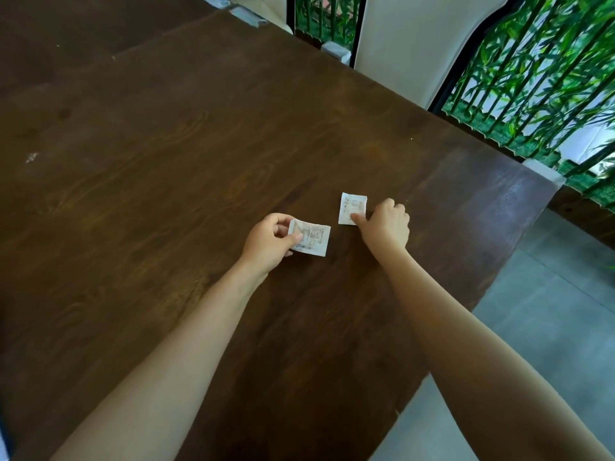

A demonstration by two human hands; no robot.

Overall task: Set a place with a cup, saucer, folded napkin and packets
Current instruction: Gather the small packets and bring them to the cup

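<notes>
Two small white printed packets are in view on the dark wooden table [166,154]. My left hand [269,242] pinches the left edge of one packet [312,240] between thumb and fingers, holding it just above the wood. The second packet [352,207] lies flat on the table to the right. My right hand [387,224] rests beside it with a fingertip pressed on its lower right corner and the other fingers curled. No cup, saucer or napkin is in view.
The table's right edge runs diagonally from upper right to lower middle, with grey floor [532,327] beyond it. A white chair back [416,44] stands at the far edge. Green bamboo and a dark railing [532,78] fill the upper right.
</notes>
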